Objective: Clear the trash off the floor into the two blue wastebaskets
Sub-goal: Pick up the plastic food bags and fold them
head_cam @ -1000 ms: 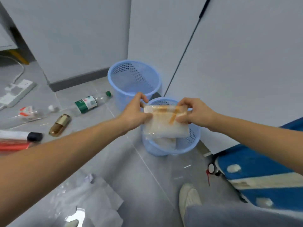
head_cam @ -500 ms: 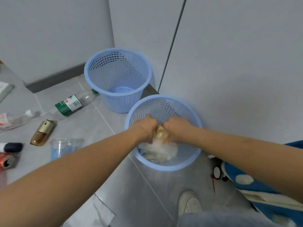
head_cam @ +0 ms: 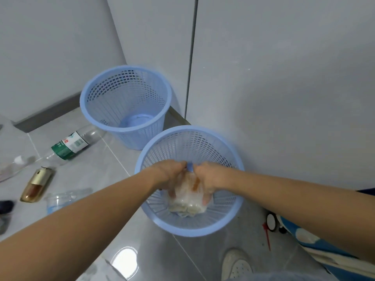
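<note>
Both sets of fingers are clamped on the clear plastic bag [head_cam: 187, 196], squeezing it into a bundle. The left hand [head_cam: 170, 175] grips its 9 o'clock side, the right hand [head_cam: 209, 177] its 3 o'clock side, and the bag sits down inside the near wastebasket [head_cam: 182, 230], below the rim, with what looks like more wrapping under it. So this piece is all but binned; I'd say only the release is left.

Out at 11 o'clock, the far wastebasket [head_cam: 97, 120] stands bare to its base. And there's plenty of work remaining: at 9 o'clock a green-labelled bottle [head_cam: 70, 146], a gold-capped bottle [head_cam: 36, 184], a clear cup [head_cam: 60, 199] and a second clear bottle [head_cam: 14, 167] all lie on the floor tiles [head_cam: 91, 169]. Early days, by my reckoning.
</note>
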Demonstrator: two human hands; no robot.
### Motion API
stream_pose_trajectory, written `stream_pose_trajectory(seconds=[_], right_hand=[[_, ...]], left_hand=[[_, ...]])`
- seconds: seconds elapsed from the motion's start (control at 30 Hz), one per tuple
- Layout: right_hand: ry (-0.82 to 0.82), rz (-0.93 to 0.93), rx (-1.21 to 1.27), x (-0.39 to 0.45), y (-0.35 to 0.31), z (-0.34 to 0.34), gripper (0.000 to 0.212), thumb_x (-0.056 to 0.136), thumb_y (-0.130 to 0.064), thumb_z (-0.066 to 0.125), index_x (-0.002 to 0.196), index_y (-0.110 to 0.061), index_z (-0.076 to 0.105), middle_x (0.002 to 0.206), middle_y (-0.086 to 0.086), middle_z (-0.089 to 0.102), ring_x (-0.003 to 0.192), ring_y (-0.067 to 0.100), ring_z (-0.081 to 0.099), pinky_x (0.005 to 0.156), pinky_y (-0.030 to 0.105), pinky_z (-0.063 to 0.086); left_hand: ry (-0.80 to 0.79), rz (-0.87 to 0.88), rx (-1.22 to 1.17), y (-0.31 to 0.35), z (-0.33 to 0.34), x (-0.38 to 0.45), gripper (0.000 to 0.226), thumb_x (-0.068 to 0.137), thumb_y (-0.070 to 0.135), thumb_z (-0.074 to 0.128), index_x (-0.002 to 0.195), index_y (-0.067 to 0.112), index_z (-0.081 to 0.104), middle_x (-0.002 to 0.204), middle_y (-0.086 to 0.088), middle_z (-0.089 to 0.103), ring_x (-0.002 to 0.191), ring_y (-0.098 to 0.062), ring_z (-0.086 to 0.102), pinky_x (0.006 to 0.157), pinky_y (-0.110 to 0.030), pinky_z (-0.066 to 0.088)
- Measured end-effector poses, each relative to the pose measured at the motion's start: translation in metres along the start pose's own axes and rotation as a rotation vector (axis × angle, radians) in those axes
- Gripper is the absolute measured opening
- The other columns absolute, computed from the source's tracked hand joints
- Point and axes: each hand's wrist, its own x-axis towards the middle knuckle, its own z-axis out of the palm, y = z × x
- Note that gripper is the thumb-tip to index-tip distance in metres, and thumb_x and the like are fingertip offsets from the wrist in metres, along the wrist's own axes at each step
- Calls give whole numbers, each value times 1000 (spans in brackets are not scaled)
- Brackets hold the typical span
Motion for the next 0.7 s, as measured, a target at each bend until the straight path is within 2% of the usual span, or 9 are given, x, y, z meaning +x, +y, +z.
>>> stream_pose_trajectory(seconds=[0.07,0.13,0.23,0.3,0.37,0.47,0.6,0.63,0.7], right_hand=[[9,-19,-67,2,-1,3,84,55,-50,95,129,-25,63,117,3,67,89,22,60,78,30,47],[7,-36,-78,2,0,5,84,53,-50,96,126,-26,64,116,3,66,92,22,59,76,31,44],[29,-32,-152,0,-3,7,92,50,-55,95,129,-22,60,121,5,63,108,25,60,85,34,47],[12,-11,-359,-1,-7,7,97,54,-72,84,132,-19,58,130,6,58,119,27,53,101,40,40],[0,-11,-554,0,-7,6,103,61,-87,67,139,-20,55,142,5,51,129,27,41,110,41,27],[-30,-12,-702,0,-5,7,110,71,-93,46,153,-20,39,156,2,37,138,25,29,114,40,18],[-51,15,-830,3,-6,12,114,76,-94,34,157,-15,26,154,3,34,136,25,30,108,41,20],[-47,23,-843,5,-6,13,111,79,-92,34,157,-13,24,153,3,34,136,25,30,108,41,21],[-37,28,-841,14,-6,16,93,92,-77,37,158,-12,21,155,4,32,139,25,28,110,41,22]], left_hand=[[-17,16,58,1,2,1,87,62,37,94,137,28,50,122,3,62,103,-20,62,86,-29,50],[-20,28,141,2,4,1,91,57,38,96,137,29,53,126,2,64,113,-23,62,99,-38,51],[-35,31,201,5,5,1,96,58,42,95,141,29,50,132,2,62,121,-24,58,107,-41,46],[-40,36,241,6,6,2,90,65,44,91,143,27,49,137,2,60,126,-24,56,111,-37,41],[-34,12,236,6,7,3,78,77,43,83,144,24,47,140,-1,58,126,-25,56,109,-36,41],[-35,-23,382,11,8,0,94,70,49,88,147,24,40,139,-2,57,125,-27,59,100,-41,48],[-3,-41,543,14,16,1,113,69,61,84,156,23,22,143,-1,54,124,-26,61,95,-40,50],[5,-48,556,14,19,2,113,71,61,82,156,23,19,142,-2,54,123,-26,61,93,-39,50],[14,-67,562,13,21,4,110,73,59,81,156,22,19,140,-2,55,121,-26,62,90,-38,50]])
